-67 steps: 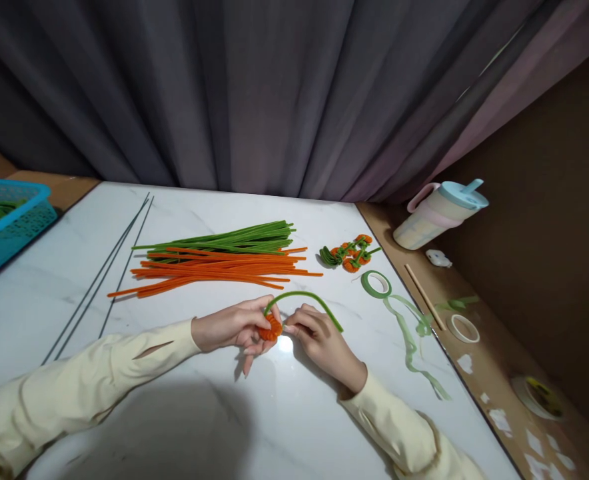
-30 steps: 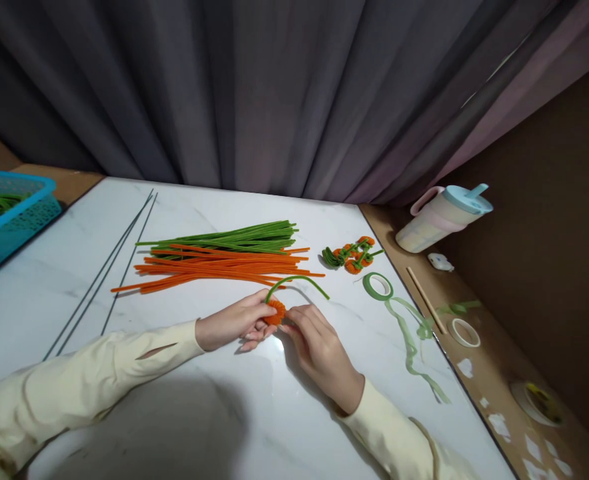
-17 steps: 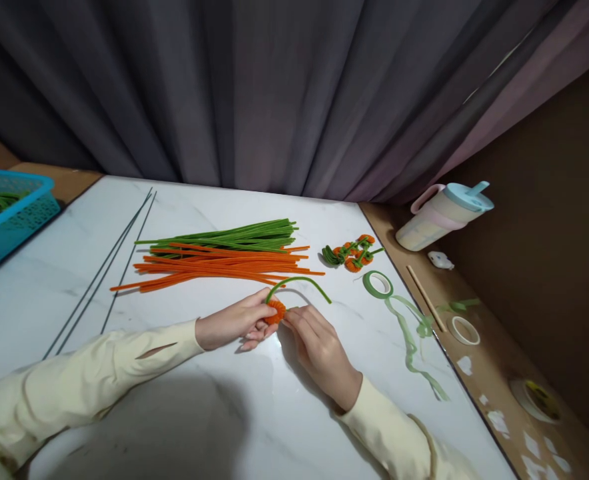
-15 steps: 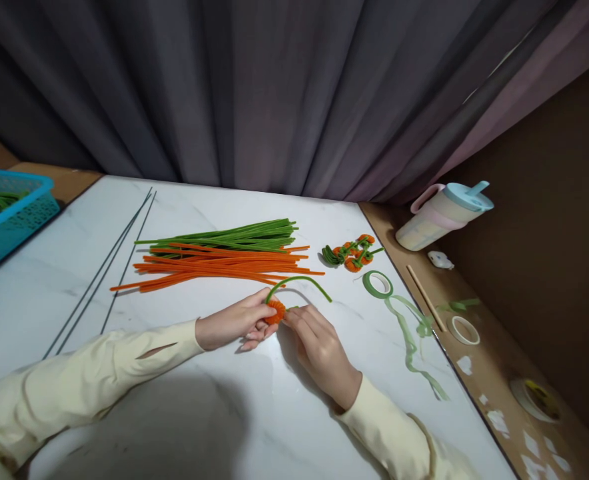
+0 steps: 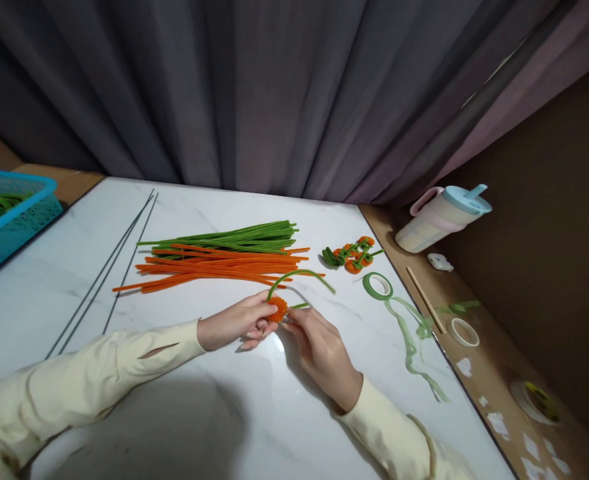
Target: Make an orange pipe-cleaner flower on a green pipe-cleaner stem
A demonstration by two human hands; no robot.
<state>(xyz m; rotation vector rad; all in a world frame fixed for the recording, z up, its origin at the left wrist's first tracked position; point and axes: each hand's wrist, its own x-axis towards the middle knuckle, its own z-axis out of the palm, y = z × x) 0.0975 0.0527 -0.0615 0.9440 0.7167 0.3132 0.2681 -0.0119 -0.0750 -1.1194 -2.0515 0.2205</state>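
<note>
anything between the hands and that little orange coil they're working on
Nothing visible. The left hand pinches the orange coil directly, and the right hand has its fingertips at the coil and the green stem arching from it.

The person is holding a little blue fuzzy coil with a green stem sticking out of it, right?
Not quite. The head view shows the fuzzy coil is orange, not blue. The left hand pinches it, the right hand touches it from the other side, and a green stem does arc out of it.

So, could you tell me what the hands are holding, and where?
Left hand pinches the orange coil by its rim; right hand grips the green stem at the coil.
</note>
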